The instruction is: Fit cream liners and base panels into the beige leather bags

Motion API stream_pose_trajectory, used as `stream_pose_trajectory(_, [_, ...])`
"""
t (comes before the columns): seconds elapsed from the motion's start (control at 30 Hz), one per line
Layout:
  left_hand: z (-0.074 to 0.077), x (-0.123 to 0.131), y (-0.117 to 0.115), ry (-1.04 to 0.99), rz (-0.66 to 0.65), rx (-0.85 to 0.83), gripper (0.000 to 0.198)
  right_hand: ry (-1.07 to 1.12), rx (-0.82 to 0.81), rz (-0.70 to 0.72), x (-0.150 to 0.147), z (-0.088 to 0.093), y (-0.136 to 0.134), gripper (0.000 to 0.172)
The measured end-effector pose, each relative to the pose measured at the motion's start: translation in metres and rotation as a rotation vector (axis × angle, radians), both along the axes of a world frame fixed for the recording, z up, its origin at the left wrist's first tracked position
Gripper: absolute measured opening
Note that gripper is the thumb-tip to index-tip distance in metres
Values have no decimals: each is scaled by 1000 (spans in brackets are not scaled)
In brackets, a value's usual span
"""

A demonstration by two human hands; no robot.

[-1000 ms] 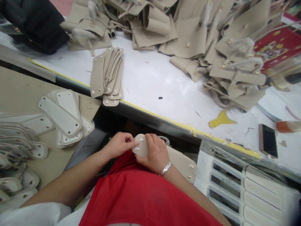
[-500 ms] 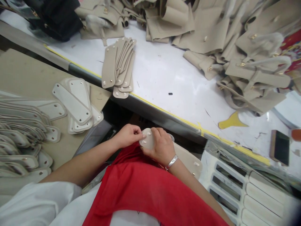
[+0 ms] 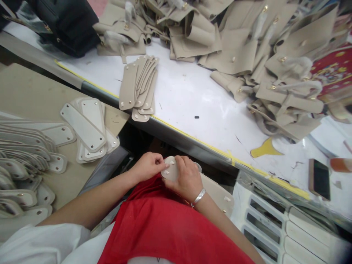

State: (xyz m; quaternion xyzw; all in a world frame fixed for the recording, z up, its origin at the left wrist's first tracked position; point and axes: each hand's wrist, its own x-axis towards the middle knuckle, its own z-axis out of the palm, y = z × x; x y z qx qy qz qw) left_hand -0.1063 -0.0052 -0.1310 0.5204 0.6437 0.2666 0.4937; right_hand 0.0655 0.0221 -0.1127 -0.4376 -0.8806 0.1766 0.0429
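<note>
Across my lap, over red cloth (image 3: 167, 223), lies a long beige leather panel (image 3: 217, 192) with rounded ends and small pale tabs near its corners. My right hand (image 3: 187, 178), wearing a silver bracelet, is wrapped over the panel near its left end. At that end's edge, beside a pale tab (image 3: 167, 172), my left hand (image 3: 150, 167) is closed in a pinch, thumb against the panel. Part of the panel is hidden under my right hand and forearm.
Pale panels with holes (image 3: 85, 128) lie on the brown board at left. Beige panels (image 3: 140, 86) overlap the white table's edge. Beige bag pieces (image 3: 239, 44) heap at the back. A phone (image 3: 319, 179) and a yellow piece (image 3: 265, 148) lie at right; a white plastic stool (image 3: 264, 223) stands below.
The view has shifted slightly, so the scene sits a little lower. Both hands keep about the same place and hold on the panel.
</note>
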Motion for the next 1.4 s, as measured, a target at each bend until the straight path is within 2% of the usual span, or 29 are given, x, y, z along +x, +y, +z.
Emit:
stream_pose_trajectory(0.13, [-2, -1, 2, -22, 11, -9, 30, -18, 18, -8, -4, -1, 0, 69])
stream_pose_trajectory(0.3, [-6, -1, 2, -44, 0, -24, 27, -3, 4, 18, -6, -4, 1, 64])
stream_pose_trajectory(0.6, [1, -1, -3, 52, -17, 15, 27, -6, 4, 16, -9, -6, -1, 61])
stream_pose_trajectory(0.87, [2, 0, -3, 85, -54, 30, 30, 17, -1, 6, -6, -7, -1, 62])
stream_pose_trajectory(1.13, [1, 2, -4, 63, -4, 4, 30, 36, -17, 2, -6, -10, 0, 62])
stream_pose_trajectory(1.4, [6, 5, -5, 150, 9, 34, 33, 16, 0, -15, -6, -8, 0, 61])
